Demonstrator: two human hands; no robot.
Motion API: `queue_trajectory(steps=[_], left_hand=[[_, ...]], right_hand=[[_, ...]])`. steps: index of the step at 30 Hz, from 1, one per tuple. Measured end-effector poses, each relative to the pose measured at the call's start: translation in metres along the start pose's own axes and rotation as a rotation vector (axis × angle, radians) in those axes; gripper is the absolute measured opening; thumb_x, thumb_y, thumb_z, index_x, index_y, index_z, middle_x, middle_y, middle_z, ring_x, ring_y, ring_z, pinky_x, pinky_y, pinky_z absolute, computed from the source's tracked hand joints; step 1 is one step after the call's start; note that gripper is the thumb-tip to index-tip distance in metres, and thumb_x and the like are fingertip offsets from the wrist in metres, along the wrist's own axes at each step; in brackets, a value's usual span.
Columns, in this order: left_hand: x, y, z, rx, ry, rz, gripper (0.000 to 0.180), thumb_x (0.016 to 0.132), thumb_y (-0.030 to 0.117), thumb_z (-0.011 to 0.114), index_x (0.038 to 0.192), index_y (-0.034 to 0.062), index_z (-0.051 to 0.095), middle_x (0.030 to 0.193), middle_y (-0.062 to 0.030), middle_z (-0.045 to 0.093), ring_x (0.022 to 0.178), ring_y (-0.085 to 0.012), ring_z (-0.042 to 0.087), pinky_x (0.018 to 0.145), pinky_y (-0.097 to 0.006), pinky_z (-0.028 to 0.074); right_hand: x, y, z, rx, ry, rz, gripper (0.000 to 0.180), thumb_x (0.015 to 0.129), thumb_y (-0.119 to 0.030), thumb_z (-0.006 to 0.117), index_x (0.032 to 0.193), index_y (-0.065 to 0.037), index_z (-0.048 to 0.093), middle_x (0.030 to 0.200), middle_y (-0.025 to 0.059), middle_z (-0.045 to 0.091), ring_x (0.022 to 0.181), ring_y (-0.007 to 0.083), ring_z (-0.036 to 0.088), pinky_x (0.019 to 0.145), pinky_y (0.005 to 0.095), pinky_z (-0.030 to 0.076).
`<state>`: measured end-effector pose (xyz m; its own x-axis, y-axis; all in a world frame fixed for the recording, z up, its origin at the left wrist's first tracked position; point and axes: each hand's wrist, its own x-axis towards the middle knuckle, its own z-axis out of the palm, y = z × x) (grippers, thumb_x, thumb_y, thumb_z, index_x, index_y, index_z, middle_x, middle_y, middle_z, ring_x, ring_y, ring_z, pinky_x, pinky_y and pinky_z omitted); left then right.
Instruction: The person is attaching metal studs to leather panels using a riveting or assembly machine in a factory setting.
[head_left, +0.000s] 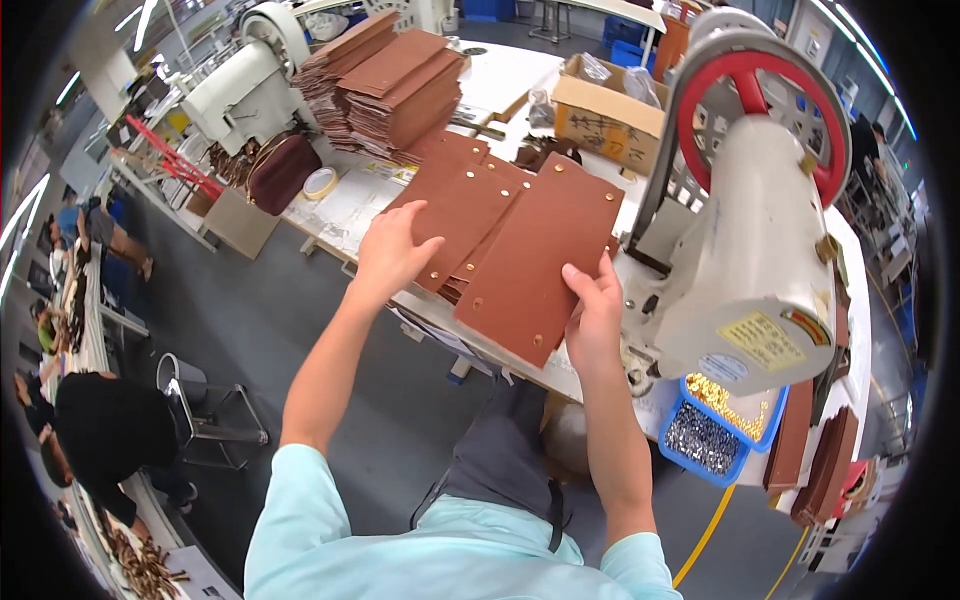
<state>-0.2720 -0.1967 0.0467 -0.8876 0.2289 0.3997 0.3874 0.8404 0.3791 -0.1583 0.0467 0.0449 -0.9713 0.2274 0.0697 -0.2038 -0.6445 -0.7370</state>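
Note:
A reddish-brown leather panel [545, 255] with gold-coloured metal studs at its corners is gripped along its right edge by my right hand [594, 312], thumb on top. It is tilted above the worktable. To its left lies a loose pile of similar studded panels [455, 205], partly covered by the held one. My left hand [393, 250] is at the left edge of that pile, fingers and thumb spread, holding nothing; whether it touches the panels I cannot tell. Close on the right stands a cream riveting press [750, 240] with a red-spoked wheel.
Tall stacks of brown panels [400, 90] stand at the back left, near a tape roll [320, 183] and a maroon pouch [283, 175]. A cardboard box [610, 115] sits behind. Blue bins [672, 455] hold gold and silver studs. A person in black [110, 430] works at far left.

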Motion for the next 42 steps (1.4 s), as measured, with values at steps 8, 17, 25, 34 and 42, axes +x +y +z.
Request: queue_trajectory(steps=[8,17,25,34,42], left_hand=[[0.050,-0.045,0.040,-0.174,-0.268,-0.220,0.066,0.073,0.034,0.082,0.129,0.0047,0.062,0.111,-0.0142,0.071,0.106,-0.0316,0.066,0.096,-0.041,0.050],[0.089,-0.037,0.026,-0.807,-0.375,-0.337,0.021,0.090,0.015,0.071,0.105,-0.0002,0.071,0.088,-0.0052,0.072,0.075,-0.0128,0.066,0.069,-0.029,0.053],[0.087,0.042,0.026,-1.429,-0.378,-0.407,0.020,0.097,0.021,0.067,0.092,0.0016,0.069,0.088,-0.0064,0.072,0.074,-0.0114,0.067,0.068,-0.027,0.056],[-0.023,0.052,0.045,-0.151,-0.017,0.349,0.032,0.085,0.019,0.074,0.110,0.0013,0.066,0.112,-0.0153,0.068,0.101,-0.0325,0.065,0.084,-0.040,0.053],[-0.137,0.125,0.071,-0.508,-0.025,0.628,0.016,0.077,0.011,0.081,0.071,0.0074,0.065,0.061,-0.0062,0.057,0.054,-0.0255,0.056,0.050,-0.037,0.044]], right_hand=[[0.003,0.046,-0.056,-1.018,0.277,0.103,0.053,0.092,-0.008,0.061,0.141,0.001,0.044,0.096,0.0091,0.069,0.076,0.0122,0.065,0.066,0.0268,0.053],[-0.082,0.042,-0.087,-0.990,0.174,-0.001,0.031,0.091,-0.006,0.066,0.121,-0.001,0.064,0.092,0.0026,0.069,0.072,0.0062,0.059,0.063,0.0216,0.049],[-0.139,0.047,-0.090,-0.982,0.126,0.163,0.022,0.092,-0.007,0.067,0.114,0.000,0.068,0.089,0.0042,0.072,0.070,0.0055,0.062,0.063,0.0202,0.050],[-0.219,0.037,-0.089,-1.031,0.013,0.317,0.022,0.092,-0.009,0.068,0.111,-0.001,0.070,0.081,0.0061,0.070,0.066,0.0077,0.062,0.060,0.0222,0.051],[-0.274,0.024,-0.129,-1.186,0.014,0.249,0.024,0.088,-0.012,0.069,0.109,-0.003,0.070,0.085,0.0128,0.071,0.070,0.0224,0.070,0.065,0.0318,0.056]])
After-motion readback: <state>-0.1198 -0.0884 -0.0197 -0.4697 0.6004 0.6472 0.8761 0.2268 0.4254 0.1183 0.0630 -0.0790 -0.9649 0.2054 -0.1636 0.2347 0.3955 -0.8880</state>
